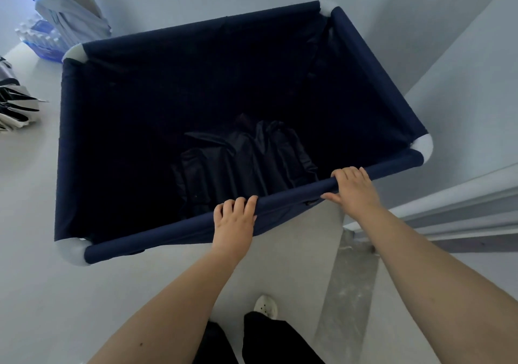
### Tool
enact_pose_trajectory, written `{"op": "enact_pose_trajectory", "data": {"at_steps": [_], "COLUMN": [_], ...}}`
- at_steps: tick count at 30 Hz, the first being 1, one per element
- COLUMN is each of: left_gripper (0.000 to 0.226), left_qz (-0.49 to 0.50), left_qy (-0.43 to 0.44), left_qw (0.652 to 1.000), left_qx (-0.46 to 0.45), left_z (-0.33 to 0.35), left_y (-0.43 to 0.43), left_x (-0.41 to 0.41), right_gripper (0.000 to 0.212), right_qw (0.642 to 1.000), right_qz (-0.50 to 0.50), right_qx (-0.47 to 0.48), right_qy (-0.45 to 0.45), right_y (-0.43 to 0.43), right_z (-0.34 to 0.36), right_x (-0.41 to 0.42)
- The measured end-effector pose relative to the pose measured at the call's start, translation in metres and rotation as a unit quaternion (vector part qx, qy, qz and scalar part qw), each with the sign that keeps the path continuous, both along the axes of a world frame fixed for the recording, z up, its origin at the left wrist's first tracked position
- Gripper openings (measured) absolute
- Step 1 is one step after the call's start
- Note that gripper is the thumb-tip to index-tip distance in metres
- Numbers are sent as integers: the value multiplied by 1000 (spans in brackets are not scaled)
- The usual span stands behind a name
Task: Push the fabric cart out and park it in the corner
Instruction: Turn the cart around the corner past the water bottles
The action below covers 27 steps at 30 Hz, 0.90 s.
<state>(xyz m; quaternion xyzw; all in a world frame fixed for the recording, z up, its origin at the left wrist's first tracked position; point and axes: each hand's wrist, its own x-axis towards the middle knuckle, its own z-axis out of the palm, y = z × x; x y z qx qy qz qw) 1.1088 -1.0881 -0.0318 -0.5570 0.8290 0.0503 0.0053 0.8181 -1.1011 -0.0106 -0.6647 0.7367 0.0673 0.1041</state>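
The fabric cart [375,72] is a deep navy-blue cloth bin on a frame with white corner joints, filling the middle of the head view. Dark folded fabric [246,162] lies at its bottom. My left hand [234,223] grips the near top rail left of centre, fingers curled over it. My right hand [354,188] grips the same rail further right, near the right corner. The cart's far right corner sits close to the pale wall.
A pale wall runs behind and along the right of the cart. A step or door sill [462,209] is at right. At far left stand packs of water bottles [39,41], a grey cloth bundle [73,13] and a striped fabric stack [16,106].
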Motion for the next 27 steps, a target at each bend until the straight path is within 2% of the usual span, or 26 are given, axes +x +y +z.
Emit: {"op": "enact_pose_trajectory", "data": {"at_steps": [12, 27], "left_gripper": [46, 46], "left_qz": [-78, -123], "left_qy": [23, 11], "left_qw": [996, 992], "left_qx": [34, 31], "left_z": [2, -1], "left_y": [10, 0], "left_x": [-41, 46], "right_gripper": [67, 76], "right_qw": [996, 990], "right_qz": [-72, -108], "right_qx": [42, 72], "right_qy": [44, 55], "right_y": [48, 48], "right_z": [-4, -6], "right_x": [-43, 48]}}
